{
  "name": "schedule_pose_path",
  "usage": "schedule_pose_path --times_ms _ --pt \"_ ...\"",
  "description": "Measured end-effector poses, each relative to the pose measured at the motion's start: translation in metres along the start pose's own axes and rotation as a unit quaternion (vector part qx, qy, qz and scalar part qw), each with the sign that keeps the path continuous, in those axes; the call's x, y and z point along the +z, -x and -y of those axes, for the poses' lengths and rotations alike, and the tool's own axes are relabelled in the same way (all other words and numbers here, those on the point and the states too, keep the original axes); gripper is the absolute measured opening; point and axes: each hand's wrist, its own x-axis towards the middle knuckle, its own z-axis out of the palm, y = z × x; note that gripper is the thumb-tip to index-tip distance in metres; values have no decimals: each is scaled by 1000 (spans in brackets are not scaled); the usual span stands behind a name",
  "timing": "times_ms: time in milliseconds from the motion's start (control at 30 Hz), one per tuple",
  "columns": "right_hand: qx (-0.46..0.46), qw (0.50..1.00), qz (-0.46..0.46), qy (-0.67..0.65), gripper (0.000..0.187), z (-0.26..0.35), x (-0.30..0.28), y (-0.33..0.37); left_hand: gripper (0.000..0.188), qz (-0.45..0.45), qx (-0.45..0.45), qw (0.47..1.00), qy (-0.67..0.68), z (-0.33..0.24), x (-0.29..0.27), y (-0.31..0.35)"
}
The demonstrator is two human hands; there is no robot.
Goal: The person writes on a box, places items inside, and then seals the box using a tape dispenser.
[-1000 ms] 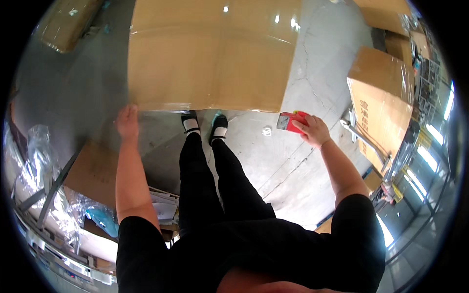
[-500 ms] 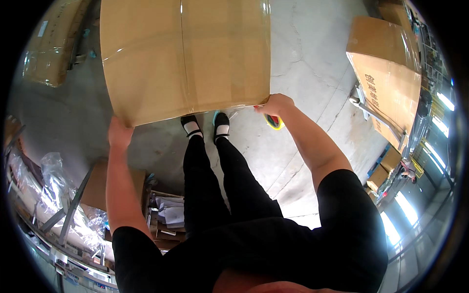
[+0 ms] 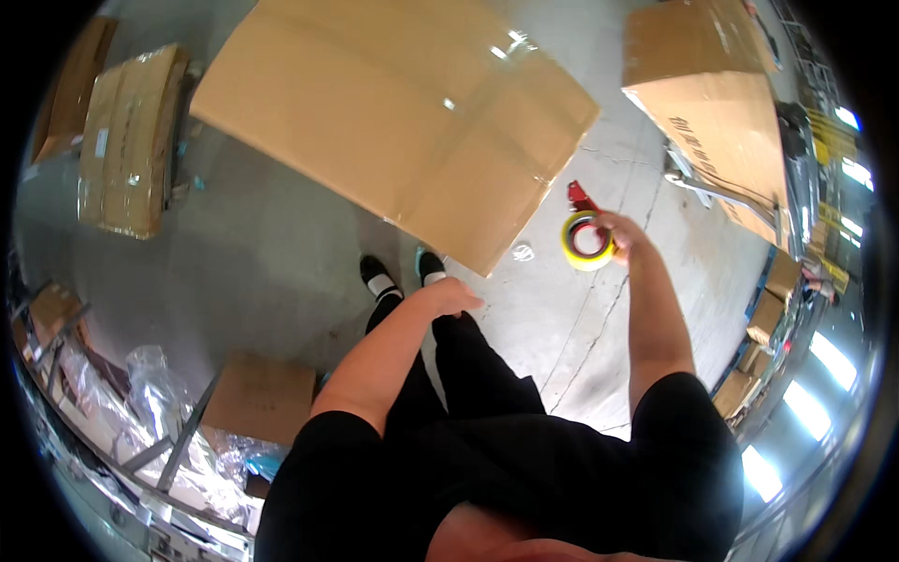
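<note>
A large brown cardboard box (image 3: pixel 393 122) lies at an angle in front of me, clear tape shining on its top. My right hand (image 3: pixel 622 236) grips a tape dispenser (image 3: pixel 602 225) to the right of the box, apart from it. The dispenser has a red frame and carries a wide roll of yellow-edged tape. Just short of the near corner of the box, my left hand (image 3: pixel 453 296) hangs in front of my legs with its fingers loosely stretched and nothing in them.
A tall carton (image 3: pixel 726 122) stands at the right beside a metal bar (image 3: pixel 726 192). Flat taped cardboard (image 3: pixel 134 140) rests at the far left. Near left are a small box (image 3: pixel 260 398) and clear plastic wrap (image 3: pixel 154 384). A whitish scrap (image 3: pixel 523 252) lies on the grey floor.
Both hands have left the box's near edge. The box now appears turned at an angle. My left hand has moved right, and the tape dispenser shows fully in my right hand, further right.
</note>
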Motion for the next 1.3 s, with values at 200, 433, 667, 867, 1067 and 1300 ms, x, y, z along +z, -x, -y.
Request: schedule_pose_path --times_ms 200,433,667,867,1067,1300 --pt "-71 913 296 -270 67 -15 49 97 29 -166 139 967 132 -114 -32 89" --pt "-195 906 321 -195 77 53 136 136 39 -157 162 943 243 -164 -88 141" --pt "-486 814 -16 318 75 111 243 132 44 -110 188 922 320 -117 -173 147" --pt "-527 747 -2 406 63 162 346 119 29 -258 190 922 218 -44 -280 182" --pt "-506 666 -95 540 60 96 324 73 33 -583 59 795 -156 58 -518 285" --pt "-454 665 -125 579 60 72 322 41 38 -596 -81 755 -259 97 -634 261"
